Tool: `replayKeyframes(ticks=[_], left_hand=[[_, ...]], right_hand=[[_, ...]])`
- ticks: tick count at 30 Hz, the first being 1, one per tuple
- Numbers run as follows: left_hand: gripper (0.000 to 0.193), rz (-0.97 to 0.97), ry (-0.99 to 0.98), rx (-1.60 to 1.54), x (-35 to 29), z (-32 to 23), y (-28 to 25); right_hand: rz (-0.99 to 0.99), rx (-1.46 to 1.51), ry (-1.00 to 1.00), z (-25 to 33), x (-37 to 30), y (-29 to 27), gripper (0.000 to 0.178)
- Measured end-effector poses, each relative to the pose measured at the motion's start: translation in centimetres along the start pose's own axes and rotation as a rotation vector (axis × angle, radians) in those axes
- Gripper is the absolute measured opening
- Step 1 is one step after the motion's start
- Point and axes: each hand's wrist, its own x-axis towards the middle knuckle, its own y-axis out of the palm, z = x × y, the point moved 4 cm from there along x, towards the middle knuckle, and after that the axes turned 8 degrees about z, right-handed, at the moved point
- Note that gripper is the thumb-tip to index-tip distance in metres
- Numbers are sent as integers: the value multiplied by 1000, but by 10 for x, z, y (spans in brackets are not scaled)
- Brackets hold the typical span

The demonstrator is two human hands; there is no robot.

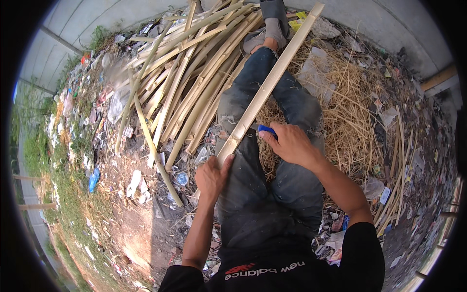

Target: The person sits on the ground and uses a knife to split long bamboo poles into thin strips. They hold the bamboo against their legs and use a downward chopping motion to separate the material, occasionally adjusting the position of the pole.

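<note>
A long split bamboo strip (270, 82) lies slantwise over my legs, its pale hollow inner side facing up. My left hand (212, 178) is closed round its near end, with the thumb pressed along the edge. My right hand (292, 144) grips a blue-handled knife (267, 131) just right of the strip. Most of the handle is hidden in the fist, and only a bit of the dark blade shows, close to the strip's edge. I cannot tell if the blade touches the bamboo.
A pile of split bamboo (199, 73) spreads at the far left. Right of my legs (245, 170) are thin shavings (348, 117), with slender strips (400, 160) farther right. Litter covers the ground, including a blue plastic scrap (94, 179). A grey wall (384, 24) stands beyond my feet.
</note>
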Motion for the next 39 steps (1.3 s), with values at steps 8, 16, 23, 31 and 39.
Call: replayKeyframes(ticks=[8,16,23,31,39], left_hand=[[75,13,-5,-4,1,-1,-2],[73,16,-1,-61,-19,23,-7],[70,-62,51,-52,-33,53,-21],[61,-3,142,-53,-112,192,4],[58,-44,153,-87,-96,198,8]], right_hand=[[91,1,54,12,11,73,57],[111,-150,-44,26,14,72,54],[59,-256,-160,38,29,71,55],[-565,-402,469,-215,79,-194,72],[-667,-188,375,-195,29,-234,74]])
